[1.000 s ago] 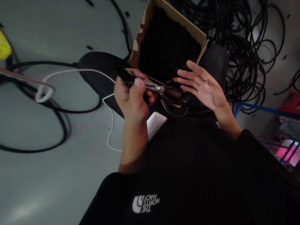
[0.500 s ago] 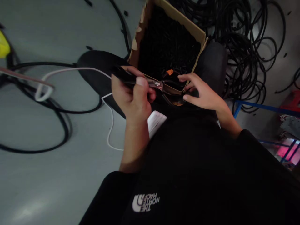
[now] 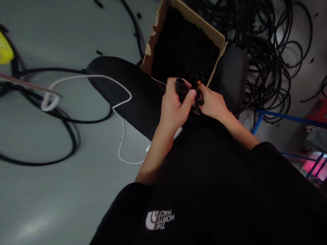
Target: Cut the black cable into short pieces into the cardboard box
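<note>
My left hand (image 3: 176, 103) is closed in front of the box's near edge. Its fingers wrap round a short black tube (image 3: 180, 83), whose round open end points up. Against it, my right hand (image 3: 212, 102) is closed on the dark handles of a hand cutter (image 3: 198, 97), with a bit of orange (image 3: 198, 82) showing by the fingers. The cutter's jaws are mostly hidden between the two hands. Just beyond stands a cardboard box (image 3: 221, 41) between my knees, holding a heap of short black tube pieces (image 3: 187, 47).
Coiled black hose (image 3: 265, 51) lies on the floor at right, with more hose (image 3: 71, 136) looping at left. A white cable (image 3: 122, 136) crosses my thigh to a white object (image 3: 178, 132) on my lap. A blue metal frame (image 3: 281, 115) stands at right.
My left hand has moved right, up to my right hand. The right fingers, spread by the cutter's handles before, have closed round them, and the cutter is now largely covered.
</note>
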A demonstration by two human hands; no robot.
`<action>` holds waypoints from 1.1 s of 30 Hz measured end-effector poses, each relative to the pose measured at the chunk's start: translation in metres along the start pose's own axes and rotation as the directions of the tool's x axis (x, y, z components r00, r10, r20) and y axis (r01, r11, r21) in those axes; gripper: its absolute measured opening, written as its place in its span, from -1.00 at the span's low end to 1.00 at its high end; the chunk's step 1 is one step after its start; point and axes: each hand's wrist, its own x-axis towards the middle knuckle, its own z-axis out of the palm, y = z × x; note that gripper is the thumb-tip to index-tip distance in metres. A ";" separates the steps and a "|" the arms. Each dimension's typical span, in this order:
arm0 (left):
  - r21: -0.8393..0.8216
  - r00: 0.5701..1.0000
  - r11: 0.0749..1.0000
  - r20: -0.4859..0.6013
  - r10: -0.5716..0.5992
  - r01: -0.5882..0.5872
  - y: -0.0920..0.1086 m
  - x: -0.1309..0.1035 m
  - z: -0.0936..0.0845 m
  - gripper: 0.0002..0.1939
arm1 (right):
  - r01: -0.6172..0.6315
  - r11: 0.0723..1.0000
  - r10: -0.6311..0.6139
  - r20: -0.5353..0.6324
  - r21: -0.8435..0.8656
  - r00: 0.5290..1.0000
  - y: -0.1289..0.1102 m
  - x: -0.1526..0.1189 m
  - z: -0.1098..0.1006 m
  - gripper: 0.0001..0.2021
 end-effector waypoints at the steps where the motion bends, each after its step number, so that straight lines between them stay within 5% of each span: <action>1: -0.015 1.000 1.000 -0.002 0.002 -0.002 0.000 0.000 0.000 -0.43 | -0.001 1.000 0.001 0.005 -0.005 1.000 0.000 0.000 -0.001 -0.49; 5: -0.185 0.994 0.980 0.091 -0.055 0.071 -0.002 0.002 0.000 -0.29 | 0.021 0.993 -0.026 0.045 0.116 0.999 0.015 0.001 0.002 -0.47; 13: -0.532 0.970 0.812 0.161 -0.181 0.240 -0.014 0.005 0.009 -0.26 | 0.081 0.919 -0.117 0.071 0.386 0.991 0.066 -0.005 -0.007 -0.09; 16: -0.630 0.945 0.717 0.090 -0.314 0.298 -0.032 0.016 0.001 -0.38 | 0.089 0.930 -0.128 0.088 0.357 0.988 0.068 -0.011 -0.022 -0.04; 19: -0.734 0.895 0.618 -0.031 -0.445 0.281 -0.057 0.036 -0.027 -0.65 | 0.104 0.940 -0.145 0.106 0.324 0.984 0.066 -0.015 -0.035 -0.06; 21: -0.771 0.860 0.597 -0.135 -0.493 0.221 -0.065 0.048 -0.047 -0.64 | 0.109 0.941 -0.151 0.111 0.321 0.982 0.065 -0.017 -0.038 -0.07; 24: -0.765 0.836 0.614 -0.199 -0.511 0.193 -0.053 0.058 -0.059 -0.67 | 0.104 0.925 -0.157 0.117 0.367 0.981 0.065 -0.018 -0.037 -0.08; 27: -0.801 0.811 0.584 -0.253 -0.527 0.130 -0.030 0.060 -0.049 -0.61 | 0.111 0.863 -0.206 0.142 0.494 0.968 0.062 -0.017 -0.031 -0.13; 30: -0.753 0.902 0.652 -0.217 -0.374 0.089 -0.023 0.057 -0.035 -0.64 | 0.098 0.806 -0.247 0.182 0.584 0.952 0.056 -0.016 -0.027 -0.18; 33: -0.606 0.996 0.794 -0.028 -0.082 0.048 -0.029 0.048 -0.030 -0.55 | 0.046 0.848 -0.196 0.232 0.529 0.953 0.050 -0.013 -0.027 -0.15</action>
